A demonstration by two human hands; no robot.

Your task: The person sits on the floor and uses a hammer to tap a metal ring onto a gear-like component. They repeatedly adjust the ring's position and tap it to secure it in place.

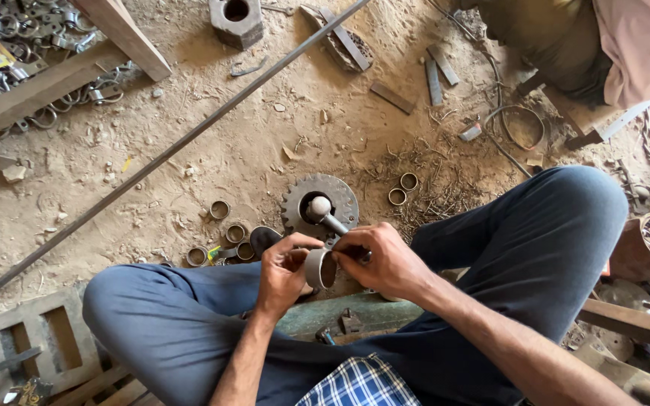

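I sit on the ground with knees spread, in blue trousers. My left hand (283,267) and my right hand (384,259) together hold a short metal ring sleeve (320,268), its open bore facing the camera. Just beyond my hands a toothed gear wheel (334,189) lies flat on the sandy floor, with a ball-headed metal rod (323,212) standing in its centre hole. Several similar metal rings (227,233) lie on the ground to the left of my hands, and two more rings (402,189) lie to the right of the gear.
A long thin steel rod (167,156) runs diagonally across the floor. A metal block with a hole (236,20) and flat metal strips (434,79) lie farther off. Wooden beams (47,83) and chain links (31,19) are top left. Another person's clothing (603,45) shows top right.
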